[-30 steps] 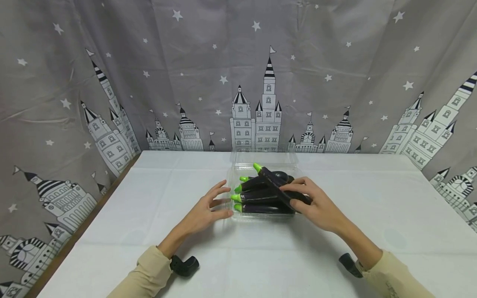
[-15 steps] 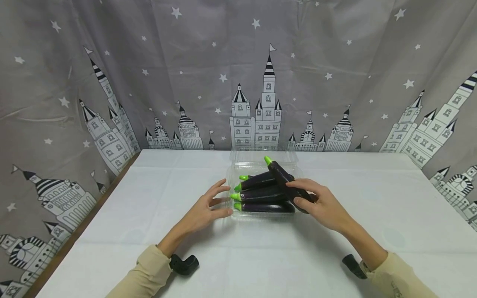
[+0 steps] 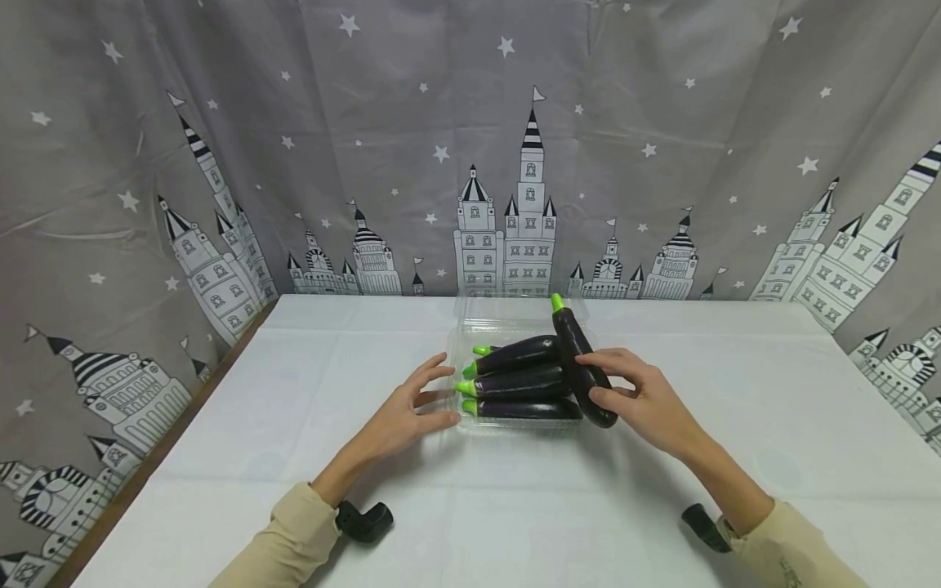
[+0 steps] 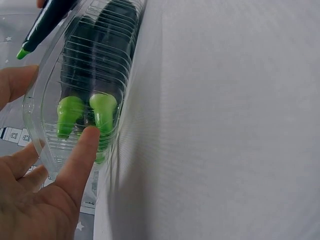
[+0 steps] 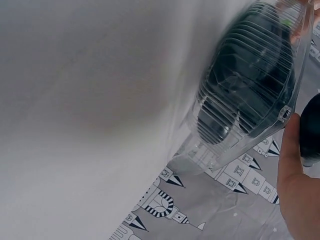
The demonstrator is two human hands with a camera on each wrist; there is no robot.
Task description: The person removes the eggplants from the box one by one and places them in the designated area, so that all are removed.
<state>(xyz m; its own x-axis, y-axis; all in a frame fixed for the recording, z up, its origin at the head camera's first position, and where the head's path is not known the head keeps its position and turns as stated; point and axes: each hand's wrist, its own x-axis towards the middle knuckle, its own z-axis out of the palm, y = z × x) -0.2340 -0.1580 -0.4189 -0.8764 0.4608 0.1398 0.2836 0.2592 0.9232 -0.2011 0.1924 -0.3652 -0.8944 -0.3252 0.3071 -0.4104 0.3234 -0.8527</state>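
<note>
A clear plastic clamshell box (image 3: 524,425) holds several dark eggplants (image 3: 524,382) with bright green stems, lying side by side. My right hand (image 3: 650,404) pinches another eggplant (image 3: 582,367) between thumb and fingers. That eggplant is tilted over the box's right end, green stem pointing away from me. My left hand (image 3: 403,418) is at the box's left end with fingers spread and fairly straight. In the left wrist view, its fingers lie against the clear wall, green stems (image 4: 104,107) showing through. In the right wrist view, the held eggplant (image 5: 311,132) is cut off by the frame edge.
The box's transparent lid (image 3: 524,309) is folded back toward the curtain. A white cloth covers the table (image 3: 470,506). Behind stands a grey curtain (image 3: 412,122) printed with castles and stars. A brown table edge (image 3: 184,408) shows on the left.
My right hand has moved a little right with the eggplant, lifting it off the others and turning it more lengthwise away from me. The left hand has stayed still.
</note>
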